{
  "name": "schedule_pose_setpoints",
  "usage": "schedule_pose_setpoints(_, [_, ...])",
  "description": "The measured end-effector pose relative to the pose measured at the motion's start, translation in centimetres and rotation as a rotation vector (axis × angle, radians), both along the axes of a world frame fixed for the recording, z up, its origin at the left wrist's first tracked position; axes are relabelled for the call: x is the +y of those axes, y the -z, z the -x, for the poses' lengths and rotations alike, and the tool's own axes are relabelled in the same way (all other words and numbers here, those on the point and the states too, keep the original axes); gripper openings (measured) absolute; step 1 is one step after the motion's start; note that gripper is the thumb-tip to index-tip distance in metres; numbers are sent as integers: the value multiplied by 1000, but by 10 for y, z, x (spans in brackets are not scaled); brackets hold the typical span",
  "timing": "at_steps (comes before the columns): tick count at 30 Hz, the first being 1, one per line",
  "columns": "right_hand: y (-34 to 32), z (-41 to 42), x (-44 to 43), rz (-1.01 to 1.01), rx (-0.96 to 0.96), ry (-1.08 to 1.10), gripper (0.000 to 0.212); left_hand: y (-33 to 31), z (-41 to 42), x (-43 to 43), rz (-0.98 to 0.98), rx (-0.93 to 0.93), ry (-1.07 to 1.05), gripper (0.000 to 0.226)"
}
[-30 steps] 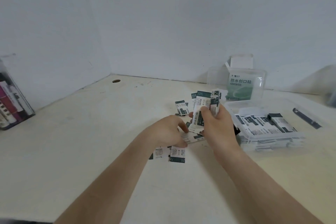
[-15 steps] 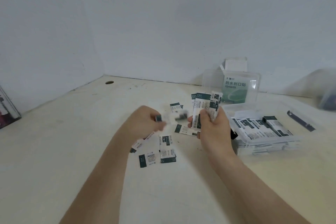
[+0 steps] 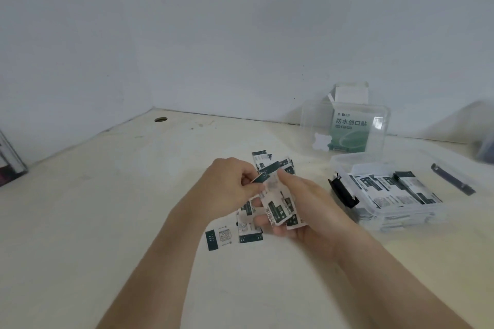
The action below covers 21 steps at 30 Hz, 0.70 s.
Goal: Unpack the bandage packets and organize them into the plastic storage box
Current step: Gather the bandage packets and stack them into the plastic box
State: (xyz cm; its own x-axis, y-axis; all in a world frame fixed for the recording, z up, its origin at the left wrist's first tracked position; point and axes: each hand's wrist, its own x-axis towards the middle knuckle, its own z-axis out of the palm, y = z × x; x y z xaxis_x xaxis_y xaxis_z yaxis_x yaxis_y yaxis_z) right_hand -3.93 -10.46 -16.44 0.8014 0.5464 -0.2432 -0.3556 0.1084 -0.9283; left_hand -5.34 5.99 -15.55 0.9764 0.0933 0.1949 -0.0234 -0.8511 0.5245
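Observation:
My right hand (image 3: pixel 307 211) holds a stack of white and dark green bandage packets (image 3: pixel 279 205) over the middle of the table. My left hand (image 3: pixel 230 184) pinches one packet (image 3: pixel 260 177) at the top of that stack. Several loose packets (image 3: pixel 232 235) lie on the table under and behind both hands. The clear plastic storage box (image 3: pixel 344 165) stands open to the right, with a row of packets (image 3: pixel 395 189) lying in it and a black latch (image 3: pixel 343 195) on its near left end.
The box's clear lid (image 3: pixel 315 120) stands upright behind it, and the green bandage carton (image 3: pixel 350 132) shows through it. A dark pen-like tool (image 3: pixel 453 179) lies far right. A cable hole (image 3: pixel 161 119) is in the tabletop, and a book stack (image 3: pixel 10 165) sits at the left edge.
My left hand picked a packet off the table and brought it to the stack. My right hand lowered and tilted the stack flatter. The view shifted right.

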Motion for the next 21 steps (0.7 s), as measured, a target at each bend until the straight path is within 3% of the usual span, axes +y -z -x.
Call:
schedule_pose_setpoints(4, [6, -2, 3, 50, -64, 65, 18, -3, 1, -1, 121, -106, -108, 20])
schedule_pose_setpoints(9, [8, -11, 2, 62, -67, 246, 17, -1, 9, 13, -157, 421, 16, 68])
schedule_pose_setpoints(12, [11, -10, 3, 56, -43, 229, 20, 0, 5, 6, -134, 454, 15, 67])
schedule_pose_setpoints(15, [12, -9, 4, 37, -23, 204, 20, 3, 2, 5, -115, 416, 13, 43])
schedule_pose_setpoints(18, [11, -11, 2, 19, 9, 199, 22, -2, 4, 10, 154, 213, -10, 11])
schedule_pose_setpoints(21, [10, -11, -1, -16, 48, 139, 33, -14, 10, 9, 567, 19, 77, 13])
